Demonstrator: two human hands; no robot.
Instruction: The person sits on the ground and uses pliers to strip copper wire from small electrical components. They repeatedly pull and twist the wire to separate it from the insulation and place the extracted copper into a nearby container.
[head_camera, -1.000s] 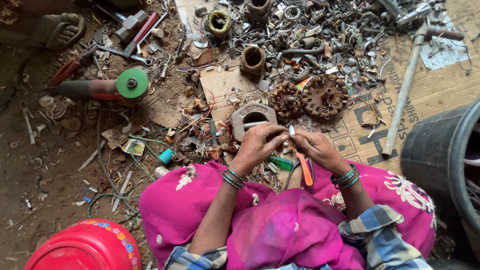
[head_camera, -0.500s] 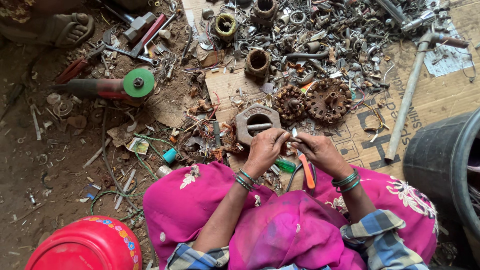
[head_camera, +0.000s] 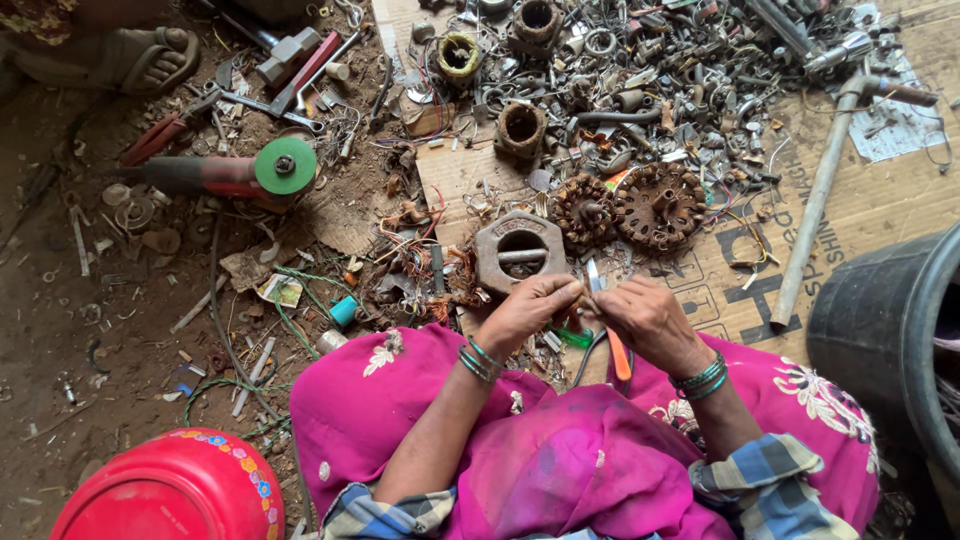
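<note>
My right hand (head_camera: 650, 325) is clenched on the orange-handled knife (head_camera: 607, 325), blade up, left hand (head_camera: 525, 312) pinching a small bit too tiny to identify, near the rusty motor housing (head_camera: 520, 250); knife's light and stiff, sharp, so handle only.

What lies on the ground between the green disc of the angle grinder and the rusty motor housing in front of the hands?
In the head view, between the green disc and the rusty motor housing lie torn cardboard, dirt and tangled copper wire.

flat brown cardboard (head_camera: 860, 215) w/ black print, under scrap, right
</note>
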